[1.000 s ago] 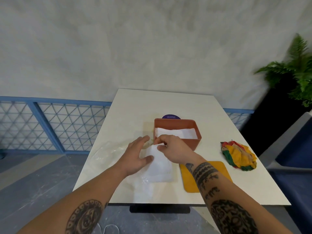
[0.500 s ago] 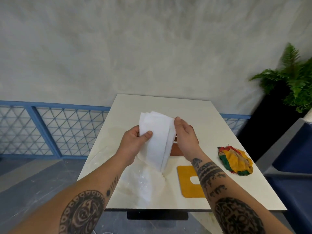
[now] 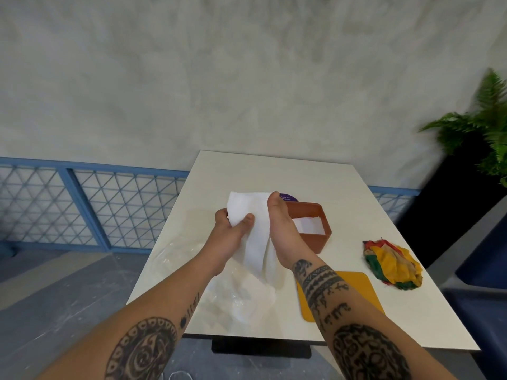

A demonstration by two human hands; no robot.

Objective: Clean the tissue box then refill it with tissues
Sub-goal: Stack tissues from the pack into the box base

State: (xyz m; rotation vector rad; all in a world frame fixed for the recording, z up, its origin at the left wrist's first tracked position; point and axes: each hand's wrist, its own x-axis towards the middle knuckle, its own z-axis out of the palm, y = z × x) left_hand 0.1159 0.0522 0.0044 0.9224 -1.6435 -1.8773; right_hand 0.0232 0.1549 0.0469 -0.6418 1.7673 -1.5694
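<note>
Both hands pinch a tissue stack (image 3: 253,229) upright above the table (image 3: 274,171); left hand (image 3: 230,234) grips its left edge, right hand (image 3: 282,229) its right, likely squaring it for loading; tissue box (image 3: 315,229) sits open just right of the grip, partly filled.

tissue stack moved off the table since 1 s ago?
Yes. The tissue stack went from flat on the table up into both hands, beside the tissue box.
</note>
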